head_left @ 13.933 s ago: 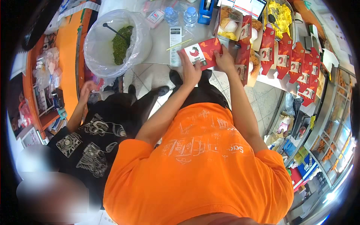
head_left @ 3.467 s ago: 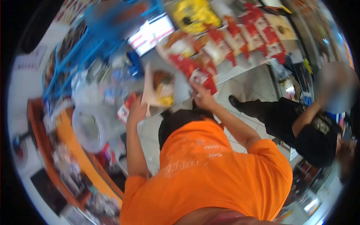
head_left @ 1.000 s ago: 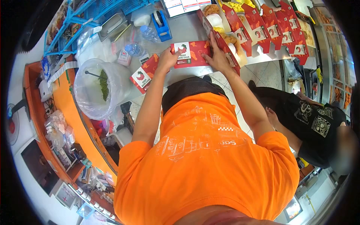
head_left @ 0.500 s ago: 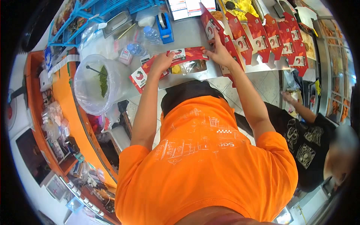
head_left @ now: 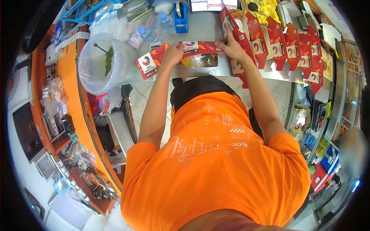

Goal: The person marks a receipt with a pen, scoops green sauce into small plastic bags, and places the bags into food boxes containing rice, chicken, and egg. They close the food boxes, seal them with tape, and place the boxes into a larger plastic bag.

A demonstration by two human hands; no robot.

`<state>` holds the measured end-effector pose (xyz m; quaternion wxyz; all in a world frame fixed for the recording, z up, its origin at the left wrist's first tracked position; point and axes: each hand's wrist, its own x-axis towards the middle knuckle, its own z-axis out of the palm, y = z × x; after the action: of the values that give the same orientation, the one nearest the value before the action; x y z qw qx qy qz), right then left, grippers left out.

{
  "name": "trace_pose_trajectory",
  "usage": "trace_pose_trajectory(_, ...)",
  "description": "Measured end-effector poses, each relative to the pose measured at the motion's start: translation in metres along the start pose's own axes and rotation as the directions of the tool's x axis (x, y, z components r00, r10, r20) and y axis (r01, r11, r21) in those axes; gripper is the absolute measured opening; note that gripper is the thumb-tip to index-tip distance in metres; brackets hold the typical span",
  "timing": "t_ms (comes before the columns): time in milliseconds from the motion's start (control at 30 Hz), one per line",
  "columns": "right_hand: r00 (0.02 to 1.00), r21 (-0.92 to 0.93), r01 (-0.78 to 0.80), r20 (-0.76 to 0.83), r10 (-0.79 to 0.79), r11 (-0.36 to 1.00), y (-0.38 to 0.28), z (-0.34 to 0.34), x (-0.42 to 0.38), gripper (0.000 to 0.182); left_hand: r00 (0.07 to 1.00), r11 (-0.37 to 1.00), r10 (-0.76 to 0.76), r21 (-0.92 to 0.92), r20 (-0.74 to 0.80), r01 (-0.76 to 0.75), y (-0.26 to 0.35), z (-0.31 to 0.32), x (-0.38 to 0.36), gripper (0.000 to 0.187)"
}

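Observation:
Between my hands is an open red cardboard food box (head_left: 187, 64) with yellow and dark food inside. Its printed red flap (head_left: 207, 47) stands up along the far side. My left hand (head_left: 172, 56) grips the flap's left end, fingers curled around the edge. My right hand (head_left: 232, 50) has its thumb against the right end, with the index finger stretched up beside a standing red box (head_left: 227, 23). The hidden side of each grip cannot be seen. A red carton panel (head_left: 148, 63) with a white label lies left of my left hand.
Several open red boxes (head_left: 275, 48) stand in rows on the right. Behind are water bottles (head_left: 165, 21), a blue tape dispenser (head_left: 180, 19) and a tray of yellow food (head_left: 268, 9). A plastic-lined tub (head_left: 94, 63) with green contents stands left. The steel counter's front edge is near my waist.
The camera view has shifted, and the counter items appear further right. The person in black at the right has moved out of view. Both hands remain at the box flap.

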<state>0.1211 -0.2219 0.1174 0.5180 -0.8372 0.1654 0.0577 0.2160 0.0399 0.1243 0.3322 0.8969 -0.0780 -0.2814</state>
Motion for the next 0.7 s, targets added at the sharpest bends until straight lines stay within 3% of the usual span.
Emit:
trace_pose_trajectory(167,0.998,0.011,0.027,0.053,-0.028,1.000,0.016,0.002,-0.002,0.101,0.997,0.997,-0.072,0.033,0.038,0.071,-0.008,0.016,-0.002,0.056)
trace_pose_trajectory(233,0.992,-0.013,0.124,0.032,-0.123,0.992,0.026,0.011,-0.013,0.095,0.993,0.992,0.050,0.123,-0.110,-0.037,-0.014,0.032,-0.008,0.053)
trace_pose_trajectory(300,0.997,-0.024,0.067,0.028,-0.066,0.997,0.030,0.016,-0.018,0.090,0.988,0.994,0.035,0.109,-0.149,-0.019,-0.017,0.042,-0.017,0.051)
trace_pose_trajectory(467,0.963,-0.109,0.259,-0.053,-0.266,0.960,0.037,0.029,-0.027,0.080,0.965,0.999,0.014,-0.033,-0.262,-0.023,-0.018,0.069,-0.047,0.043)
trace_pose_trajectory(567,0.922,-0.105,0.343,-0.152,-0.356,0.933,0.028,0.033,-0.034,0.076,0.914,0.999,0.024,-0.026,-0.404,-0.038,-0.016,0.091,-0.053,0.042)
trace_pose_trajectory(633,0.911,-0.129,0.375,-0.132,-0.391,0.918,0.030,0.036,-0.035,0.075,0.845,0.999,0.014,-0.020,-0.535,-0.029,-0.022,0.108,-0.056,0.043)
trace_pose_trajectory(700,0.895,-0.154,0.411,-0.118,-0.430,0.899,0.030,0.038,-0.036,0.075,0.861,0.993,-0.022,-0.113,-0.507,-0.041,-0.029,0.114,-0.056,0.044)
